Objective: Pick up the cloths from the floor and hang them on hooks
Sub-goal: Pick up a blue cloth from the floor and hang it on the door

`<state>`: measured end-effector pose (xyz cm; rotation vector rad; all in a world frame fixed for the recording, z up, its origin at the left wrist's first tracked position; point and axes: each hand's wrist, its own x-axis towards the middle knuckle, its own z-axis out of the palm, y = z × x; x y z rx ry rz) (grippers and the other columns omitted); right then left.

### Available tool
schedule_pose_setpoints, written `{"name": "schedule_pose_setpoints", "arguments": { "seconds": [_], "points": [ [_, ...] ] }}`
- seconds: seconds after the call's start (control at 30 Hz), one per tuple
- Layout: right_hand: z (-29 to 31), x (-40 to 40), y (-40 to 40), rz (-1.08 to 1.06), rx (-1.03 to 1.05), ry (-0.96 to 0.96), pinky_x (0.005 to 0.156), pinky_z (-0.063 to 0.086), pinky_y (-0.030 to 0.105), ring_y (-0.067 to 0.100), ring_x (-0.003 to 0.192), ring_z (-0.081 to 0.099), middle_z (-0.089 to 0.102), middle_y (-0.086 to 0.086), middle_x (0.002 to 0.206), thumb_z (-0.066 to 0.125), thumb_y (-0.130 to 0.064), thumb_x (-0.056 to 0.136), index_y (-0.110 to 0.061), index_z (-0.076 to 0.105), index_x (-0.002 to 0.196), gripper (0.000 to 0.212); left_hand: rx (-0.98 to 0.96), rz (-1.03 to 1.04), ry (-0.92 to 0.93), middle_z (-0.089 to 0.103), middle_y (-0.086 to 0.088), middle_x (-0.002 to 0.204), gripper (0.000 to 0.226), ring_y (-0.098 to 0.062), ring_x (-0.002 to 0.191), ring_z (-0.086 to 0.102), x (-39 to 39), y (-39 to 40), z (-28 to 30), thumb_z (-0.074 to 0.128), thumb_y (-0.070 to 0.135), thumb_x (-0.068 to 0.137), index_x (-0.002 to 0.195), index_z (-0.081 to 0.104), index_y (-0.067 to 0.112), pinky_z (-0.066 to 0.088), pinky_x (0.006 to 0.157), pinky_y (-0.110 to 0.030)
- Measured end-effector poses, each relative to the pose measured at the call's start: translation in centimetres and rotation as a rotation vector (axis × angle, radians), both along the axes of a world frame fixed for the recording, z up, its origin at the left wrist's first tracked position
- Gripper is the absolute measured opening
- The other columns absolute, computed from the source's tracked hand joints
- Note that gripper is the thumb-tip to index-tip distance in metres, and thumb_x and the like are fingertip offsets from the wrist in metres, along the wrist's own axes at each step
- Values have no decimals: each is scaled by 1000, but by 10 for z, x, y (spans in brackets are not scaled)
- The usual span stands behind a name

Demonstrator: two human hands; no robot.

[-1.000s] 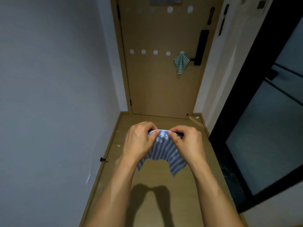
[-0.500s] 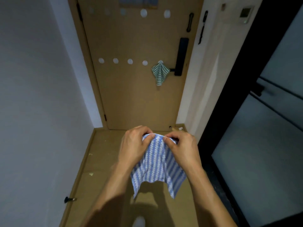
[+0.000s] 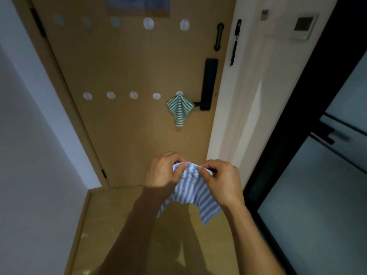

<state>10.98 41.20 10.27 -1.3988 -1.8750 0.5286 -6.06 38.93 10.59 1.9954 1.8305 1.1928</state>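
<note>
A blue and white striped cloth hangs in front of me, held by its top edge. My left hand pinches the edge on the left and my right hand pinches it on the right. On the wooden door a green and white striped cloth hangs from the rightmost hook of the lower row. To its left, several round white hooks of that row are bare. A second row of round hooks sits higher on the door.
A black door handle and lock plate sit right of the green cloth. A white wall runs along the left. Dark-framed glass doors close the right side. The wooden floor stretches below my arms.
The door has come nearer and the view has tilted up and shifted, so the hooks look larger. Both hands have kept their pinch on the blue cloth's top edge.
</note>
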Motion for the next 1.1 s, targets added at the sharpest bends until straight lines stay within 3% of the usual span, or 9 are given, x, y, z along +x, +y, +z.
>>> {"name": "schedule_pose_setpoints", "arguments": {
  "seconds": [0.1, 0.17, 0.23, 0.33, 0.53, 0.73, 0.9, 1.1],
  "points": [
    [-5, -13, 44, -6, -14, 11, 69, 47, 28, 10, 73, 62, 71, -9, 77, 67, -26, 85, -22, 73, 79, 9, -5, 15, -19, 65, 4, 74, 22, -9, 72, 55, -10, 42, -6, 57, 33, 83, 77, 68, 15, 34, 64, -14],
    [-11, -20, 75, 21, -19, 26, 68, 47, 29, 11, 73, 62, 70, -7, 74, 67, -25, 84, -21, 73, 77, 10, 18, 39, -13, 64, 3, 73, 24, -13, 71, 57, -16, 67, -13, 58, 34, 85, 76, 67, 13, 38, 66, -23],
    [-17, -27, 106, 58, -24, 18, 62, 43, 19, 7, 67, 58, 65, -9, 67, 67, -25, 84, -22, 71, 74, 11, 35, 75, 18, 64, 2, 74, 27, -19, 72, 59, -24, 93, -18, 59, 37, 89, 77, 67, 14, 43, 66, -33],
    [-22, -41, 154, 133, 42, 8, 57, 34, 4, -3, 57, 52, 55, -15, 61, 67, -19, 86, -20, 72, 74, 13, -18, 103, 74, 63, 6, 77, 21, -17, 74, 60, -39, 137, -22, 62, 34, 93, 80, 67, 18, 45, 68, -32],
    [-14, -70, 265, 304, 43, -5, 60, 33, 4, 1, 59, 48, 58, -9, 67, 65, -18, 91, -14, 70, 76, 16, -42, 200, 63, 63, 1, 81, 15, -17, 75, 57, -65, 231, -15, 62, 25, 94, 83, 66, 16, 48, 73, -39],
    [-11, -97, 356, 399, 55, -43, 60, 34, 5, 10, 61, 52, 65, 0, 70, 64, -19, 92, -11, 73, 79, 18, -31, 303, 87, 65, 0, 83, 13, -16, 73, 57, -86, 302, -16, 62, 23, 95, 87, 69, 16, 49, 72, -36],
    [-25, -123, 408, 431, 10, -71, 60, 32, 3, -3, 56, 46, 50, -15, 60, 65, -21, 91, -15, 70, 77, 17, -41, 327, 21, 67, 0, 82, 11, -15, 73, 59, -111, 344, -30, 65, 19, 93, 86, 71, 15, 49, 70, -35],
    [-39, -165, 465, 429, -86, -67, 61, 32, 15, 5, 60, 46, 62, 3, 70, 62, -20, 94, -10, 70, 79, 20, -104, 263, 32, 71, 0, 88, 13, -16, 79, 63, -159, 401, -46, 64, 21, 94, 91, 76, 17, 49, 75, -29]
  ]
}}
